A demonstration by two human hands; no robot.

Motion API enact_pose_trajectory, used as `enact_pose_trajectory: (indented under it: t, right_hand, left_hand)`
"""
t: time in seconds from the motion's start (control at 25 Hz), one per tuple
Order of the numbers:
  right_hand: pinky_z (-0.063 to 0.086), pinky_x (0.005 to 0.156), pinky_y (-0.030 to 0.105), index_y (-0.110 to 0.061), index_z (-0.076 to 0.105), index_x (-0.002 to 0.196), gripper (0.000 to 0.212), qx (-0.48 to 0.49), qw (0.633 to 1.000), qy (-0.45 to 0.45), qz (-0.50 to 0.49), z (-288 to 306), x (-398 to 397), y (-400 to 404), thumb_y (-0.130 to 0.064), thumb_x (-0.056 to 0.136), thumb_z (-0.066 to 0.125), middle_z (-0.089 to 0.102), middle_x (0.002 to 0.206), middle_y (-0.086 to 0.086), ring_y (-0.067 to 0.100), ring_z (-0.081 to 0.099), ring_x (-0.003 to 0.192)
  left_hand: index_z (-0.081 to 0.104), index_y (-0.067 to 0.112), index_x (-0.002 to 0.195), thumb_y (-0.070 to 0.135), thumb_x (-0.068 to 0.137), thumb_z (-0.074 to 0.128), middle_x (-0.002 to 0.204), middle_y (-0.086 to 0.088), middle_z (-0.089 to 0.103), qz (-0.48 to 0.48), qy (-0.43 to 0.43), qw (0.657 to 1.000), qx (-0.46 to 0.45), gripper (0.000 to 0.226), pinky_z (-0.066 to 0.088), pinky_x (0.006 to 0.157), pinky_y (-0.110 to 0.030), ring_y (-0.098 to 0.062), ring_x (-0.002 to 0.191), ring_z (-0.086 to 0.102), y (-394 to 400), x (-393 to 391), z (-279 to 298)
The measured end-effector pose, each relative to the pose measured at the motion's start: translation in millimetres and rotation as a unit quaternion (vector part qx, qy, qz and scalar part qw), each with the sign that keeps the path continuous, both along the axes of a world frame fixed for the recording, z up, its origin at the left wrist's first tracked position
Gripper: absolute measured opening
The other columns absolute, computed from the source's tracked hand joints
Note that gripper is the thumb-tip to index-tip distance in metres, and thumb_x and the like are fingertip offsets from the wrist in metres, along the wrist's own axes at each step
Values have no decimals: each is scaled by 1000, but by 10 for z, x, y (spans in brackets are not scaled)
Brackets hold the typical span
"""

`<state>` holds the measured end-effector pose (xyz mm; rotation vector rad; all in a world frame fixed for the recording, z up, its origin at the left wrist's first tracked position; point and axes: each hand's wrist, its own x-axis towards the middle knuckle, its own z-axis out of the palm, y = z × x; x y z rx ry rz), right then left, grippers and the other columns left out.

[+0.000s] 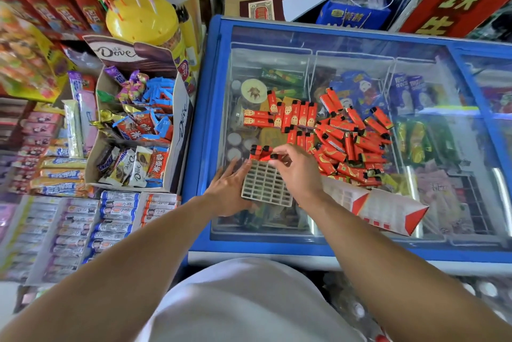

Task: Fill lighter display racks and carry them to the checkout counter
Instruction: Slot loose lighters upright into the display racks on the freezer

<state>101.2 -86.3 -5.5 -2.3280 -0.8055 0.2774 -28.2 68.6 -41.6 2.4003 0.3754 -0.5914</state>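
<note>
Resting on the glass lid of the blue freezer (206, 131): red lighter pile (357, 142) beyond a beige grid rack (264, 185). Steadying the rack's near-left edge, left hand (230, 189), grip spread flat. Pinching one lighter (273, 157) at the rack's far row, right hand (297, 169).

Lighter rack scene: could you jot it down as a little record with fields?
rack: white grid rack on the freezer lid
filled: a few red lighters in the far row
left hand: steadies the rack's left edge
right hand: pinches a lighter over the rack
supply: loose lighter pile on the lid
nearby: opened carton
</note>
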Motion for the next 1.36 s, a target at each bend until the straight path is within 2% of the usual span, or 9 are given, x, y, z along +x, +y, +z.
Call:
enact_pose_trajectory:
  t: [0.24,0.48,0.56,0.68,0.8,0.92,1.0,1.16,1.36]
  right_hand:
    - [44,79,4,-14,72,111,26,34,999,-20,29,-46,34,-42,-26,89,74,70,104,-3,1,59,83]
    - [50,65,18,-13,76,111,23,81,990,-78,88,-143,-1,12,-15,89,75,63,93,-3,1,49,70]
    - [46,61,18,-15,75,113,25,69,991,-79,84,-185,9,24,-15,89,75,62,89,-4,2,46,66]
    - [43,59,17,-15,73,117,28,66,990,-78,97,-143,22,14,-23,91,71,62,87,-4,2,45,65]
    - [45,59,11,-14,71,117,25,76,996,-36,12,-8,253,-17,-23,94,65,67,93,-3,4,54,67]
    - [52,62,16,-17,66,117,26,-59,988,106,-99,-46,790,65,-28,94,69,69,93,-6,4,64,68]
    - [55,63,29,-14,67,106,29,-172,973,119,-103,-142,1018,182,-37,89,74,68,82,1,13,65,63]
    - [37,46,24,-11,61,80,37,-264,957,93,-80,-173,1119,422,-44,82,79,67,73,5,24,65,64]
    - [60,67,33,-6,68,88,30,-302,945,101,-71,-110,1078,497,-35,87,76,74,85,6,25,72,73]
  left_hand:
    - [-7,29,162,42,86,77,170,6,5,35,-60,997,-20,114,-4,127,-42,-8,153,-12,-8,-104,-28]
    - [-2,30,162,52,82,75,170,6,11,43,-61,997,-17,113,2,128,-42,-10,156,-2,32,-186,-150]
    - [0,34,161,53,81,76,168,5,20,56,-70,995,-34,112,15,126,-46,-13,155,11,45,-212,-104]
    - [-17,38,157,45,85,77,164,5,29,103,-75,990,-55,119,42,113,-44,-15,143,39,28,-180,30]
    - [-21,32,158,42,90,72,170,7,-4,84,-154,984,24,115,28,122,-42,-14,156,7,-7,-51,183]
    - [-9,15,161,40,92,66,170,-4,-13,-41,-233,958,161,105,10,126,-52,-23,156,-12,-104,152,293]
    - [-19,12,158,43,95,58,167,-5,-24,-97,-180,955,214,105,-1,126,-50,-24,153,-25,-225,243,312]
    - [-30,10,153,31,95,53,161,-8,-38,-100,-104,963,229,104,-7,126,-46,-23,147,-37,-323,283,270]
    - [-31,7,152,25,90,54,160,-10,-39,-101,-95,962,234,107,-6,126,-46,-25,147,-38,-333,287,276]
